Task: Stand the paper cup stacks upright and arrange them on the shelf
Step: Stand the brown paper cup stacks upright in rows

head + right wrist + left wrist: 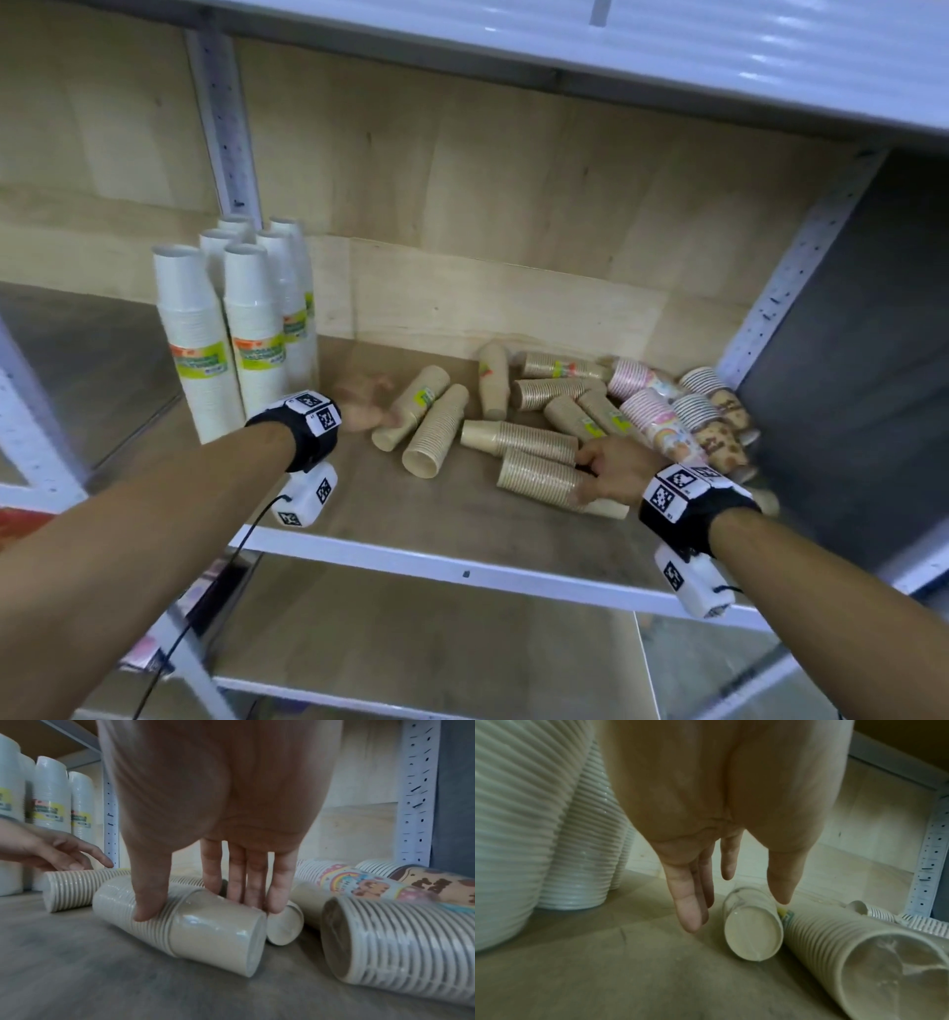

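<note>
**Paper cup stacks: six upright, the rest still lying down**

Paper cup stacks cover my shelf point(359, 514) in two groups. At 10 o'clock stand the white stacks point(226, 329), six of them upright and close together against the rear post point(226, 128). From the centre out to 3 o'clock lies a heap of brown stacks point(539, 406), all on their sides and pointing different ways, several touching or crossing.

My right hand point(611, 470) grasps the nearest brown stack point(195, 925) at about 5 o'clock: thumb on the ribbed rims, four fingers point(254, 882) over the far side of the end cup. Another brown stack point(518, 439) lies just behind it, touching my fingers, and a wide one point(398, 947) lies just to its right, so the grip is hemmed in on both sides.

My left hand point(706, 811) is released, fingers straight and spread, hovering over a pair of brown stacks point(421, 416) near the centre. In the left wrist view the thumb tip point(782, 892) sits right above the smaller stack point(754, 931); I cannot tell if it touches. The white stacks stand just left of this hand.

At 3 o'clock, pink printed stacks point(652, 411) and brown patterned stacks point(724, 437) are piled against the right post point(801, 267).
</note>
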Motion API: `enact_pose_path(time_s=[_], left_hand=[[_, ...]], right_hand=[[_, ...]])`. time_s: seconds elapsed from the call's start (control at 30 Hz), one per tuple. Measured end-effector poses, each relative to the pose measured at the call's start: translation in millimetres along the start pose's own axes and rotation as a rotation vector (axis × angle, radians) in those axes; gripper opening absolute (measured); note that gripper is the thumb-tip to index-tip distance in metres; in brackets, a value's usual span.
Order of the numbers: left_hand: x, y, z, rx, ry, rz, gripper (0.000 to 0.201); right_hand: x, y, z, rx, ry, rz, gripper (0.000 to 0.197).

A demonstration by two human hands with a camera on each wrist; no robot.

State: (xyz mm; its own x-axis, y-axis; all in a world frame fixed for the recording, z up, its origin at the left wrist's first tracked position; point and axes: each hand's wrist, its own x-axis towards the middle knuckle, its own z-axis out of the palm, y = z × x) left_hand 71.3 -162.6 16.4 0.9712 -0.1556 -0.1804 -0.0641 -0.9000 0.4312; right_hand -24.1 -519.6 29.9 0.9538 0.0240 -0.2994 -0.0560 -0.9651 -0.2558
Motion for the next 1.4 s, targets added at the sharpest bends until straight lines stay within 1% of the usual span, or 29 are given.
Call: enact_pose_path(time_s=[0.13,0.23,0.5,0.67,0.8,0.93,1.03,1.1,1.2,1.4], left_hand=[[3,3,9,-0.115,-0.060,-0.024,0.069],[4,2,14,-0.185,-0.106,-0.053,0.074],[4,0,5,-0.180,-0.087,-0.038,0.068],[8,0,-6,-0.184,-0.026,-0.045,0.067],[10,6,-18,-0.175,0.024,-0.039,0.062],[14,13,-31,-0.194,0.131,0.022,0.047],[16,24,-40,-0.249,0.249,0.032,0.033],[18,33,-47,-0.269,0.291,0.039,0.027],[19,41,-57,-0.271,0.312,0.067,0.027],[23,56,-87,-0.204,0.342,0.088,0.032]], right_hand=[[5,7,9,-0.052,-0.028,-0.019,0.079],[5,8,12,-0.073,-0.026,-0.027,0.079],[6,3,-1,-0.066,-0.022,-0.025,0.080],[11,-8,-23,-0.060,0.001,-0.045,0.074],[11,-24,-42,-0.029,0.030,-0.084,0.057],[21,-40,-56,0.059,0.081,-0.120,0.050],[29,-54,-65,0.141,0.091,-0.171,0.046],[34,-65,-70,0.215,0.090,-0.211,0.042],[44,-81,-77,0.282,0.118,-0.266,0.046],[63,-115,-105,0.334,0.211,-0.341,0.044]])
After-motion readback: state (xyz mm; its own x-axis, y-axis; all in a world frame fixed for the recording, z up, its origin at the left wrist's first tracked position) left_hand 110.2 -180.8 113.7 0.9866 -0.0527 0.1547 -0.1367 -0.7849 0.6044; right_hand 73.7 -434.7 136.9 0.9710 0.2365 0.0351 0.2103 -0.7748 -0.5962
